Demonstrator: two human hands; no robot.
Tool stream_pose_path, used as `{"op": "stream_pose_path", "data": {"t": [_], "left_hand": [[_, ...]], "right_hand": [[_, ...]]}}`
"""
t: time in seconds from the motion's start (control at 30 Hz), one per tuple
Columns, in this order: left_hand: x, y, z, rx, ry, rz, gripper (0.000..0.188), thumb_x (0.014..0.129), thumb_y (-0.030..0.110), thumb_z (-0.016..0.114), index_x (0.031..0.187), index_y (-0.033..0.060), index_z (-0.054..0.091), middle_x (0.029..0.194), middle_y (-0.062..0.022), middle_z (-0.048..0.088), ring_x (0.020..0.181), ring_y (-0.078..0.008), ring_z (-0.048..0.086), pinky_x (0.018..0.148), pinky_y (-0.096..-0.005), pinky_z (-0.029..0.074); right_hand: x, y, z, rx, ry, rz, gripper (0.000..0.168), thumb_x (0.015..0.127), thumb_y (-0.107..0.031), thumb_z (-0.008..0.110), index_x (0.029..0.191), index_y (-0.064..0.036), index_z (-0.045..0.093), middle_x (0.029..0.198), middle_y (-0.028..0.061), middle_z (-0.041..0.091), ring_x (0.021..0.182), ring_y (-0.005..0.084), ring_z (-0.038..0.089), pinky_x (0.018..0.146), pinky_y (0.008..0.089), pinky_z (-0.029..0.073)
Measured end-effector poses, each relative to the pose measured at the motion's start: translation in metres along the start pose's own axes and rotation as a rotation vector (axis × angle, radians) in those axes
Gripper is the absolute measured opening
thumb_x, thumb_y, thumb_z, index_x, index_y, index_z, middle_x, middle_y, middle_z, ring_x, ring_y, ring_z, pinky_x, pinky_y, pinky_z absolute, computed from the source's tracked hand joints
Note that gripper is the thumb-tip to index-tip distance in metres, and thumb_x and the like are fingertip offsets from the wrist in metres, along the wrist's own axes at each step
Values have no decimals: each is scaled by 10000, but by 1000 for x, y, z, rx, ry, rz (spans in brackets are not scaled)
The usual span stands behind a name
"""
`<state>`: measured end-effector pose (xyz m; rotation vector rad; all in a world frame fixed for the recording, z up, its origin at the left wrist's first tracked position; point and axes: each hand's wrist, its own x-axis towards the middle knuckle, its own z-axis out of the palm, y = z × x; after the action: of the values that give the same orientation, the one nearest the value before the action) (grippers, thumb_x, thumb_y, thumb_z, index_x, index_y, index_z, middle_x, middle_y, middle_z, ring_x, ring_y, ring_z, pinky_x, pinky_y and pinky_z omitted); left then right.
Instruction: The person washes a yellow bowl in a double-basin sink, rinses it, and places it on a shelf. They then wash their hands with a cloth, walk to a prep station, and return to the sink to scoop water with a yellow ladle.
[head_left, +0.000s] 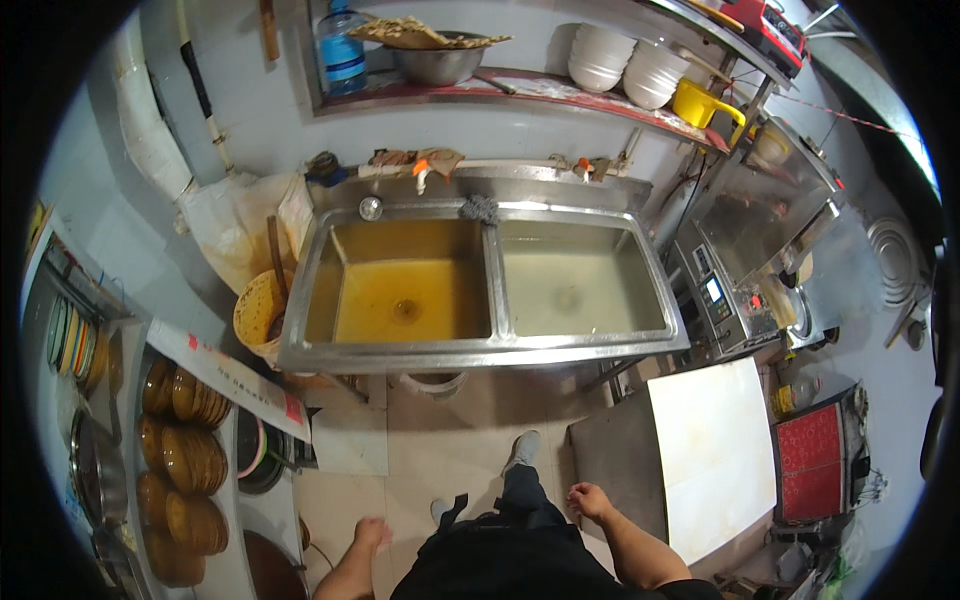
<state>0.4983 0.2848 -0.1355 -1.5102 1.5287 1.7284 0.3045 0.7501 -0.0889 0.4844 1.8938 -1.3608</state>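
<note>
My left hand hangs low over the tiled floor at the lower left of centre, touching nothing; its finger posture is unclear. My right hand is at the lower right of centre with loosely curled fingers, beside the grey side of a white-topped cabinet; whether anything small lies in it is hard to tell. Beyond both hands stands a stainless steel double sink. Yellow-brown liquid fills part of the left basin, and pale cloudy water lies in the right one. A grey scouring pad rests on the divider's back end.
Shelves with stacked brown plates run along the left. A yellowish bucket with a wooden handle stands beside the sink. White bowls and a yellow dipper sit on the wall shelf. A steel machine is right of the sink.
</note>
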Motion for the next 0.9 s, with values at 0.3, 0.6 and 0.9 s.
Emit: {"op": "stream_pose_path", "data": {"t": [0.3, 0.6, 0.9], "left_hand": [[-14, 1, 31, -205, 214, -150, 184, 840, 133, 475, 766, -27, 529, 615, -120, 522, 490, -207, 495, 416, -324, 379], [-88, 227, 175, 3, 12, 611, 192, 844, 105, 529, 984, -25, 511, 922, -89, 560, 826, -159, 552, 748, -262, 451], [-40, 66, 103, -533, 124, 52, 116, 842, 110, 502, 897, 8, 510, 726, -74, 538, 605, -158, 520, 509, -261, 400]], "right_hand": [[131, -117, -35, -347, -359, -259, 81, 852, -32, 442, 909, 3, 489, 802, 51, 551, 683, 118, 534, 615, 239, 439], [180, -284, -35, -423, -306, -647, 122, 834, -11, 455, 943, -10, 510, 785, 38, 571, 697, 95, 522, 677, 229, 438], [146, -282, -13, -921, 31, -1034, 517, 617, -77, 616, 1109, -33, 465, 1171, 159, 435, 1097, 335, 399, 899, 412, 345]]}}
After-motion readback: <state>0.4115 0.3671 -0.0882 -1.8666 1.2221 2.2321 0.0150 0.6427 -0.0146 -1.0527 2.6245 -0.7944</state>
